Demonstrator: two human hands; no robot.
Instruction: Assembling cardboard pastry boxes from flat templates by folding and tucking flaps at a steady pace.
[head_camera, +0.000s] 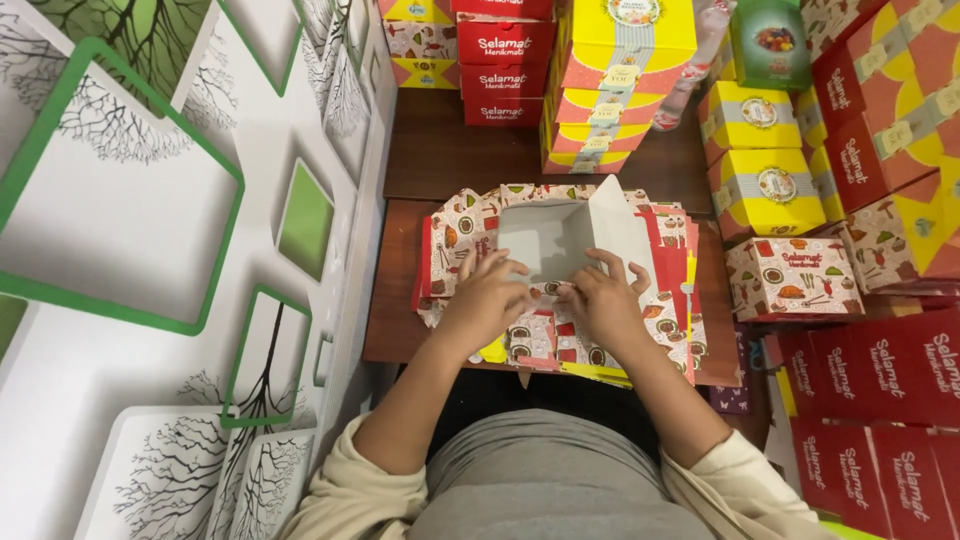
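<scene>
Grey shirt and cream sleeves fill the near edge; past them I have both hands on the half-folded box (560, 235). Left hand (487, 300) lies flat, fingers spread, pressing the printed near flap. Right hand (605, 300) presses alongside, fingertips at the white inner wall, thumb probably tucked under. Box sits on a stack of flat blanks (665, 320), just beyond both hands. I judge even pressure along the crease keeps the corners square.

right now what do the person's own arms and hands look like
Both forearms are bare, with cream, loose sleeves pushed up and bunched at the elbows. The left hand and right hand wear no gloves; no rings, watch or bracelets are visible. A grey top covers the torso.
</scene>
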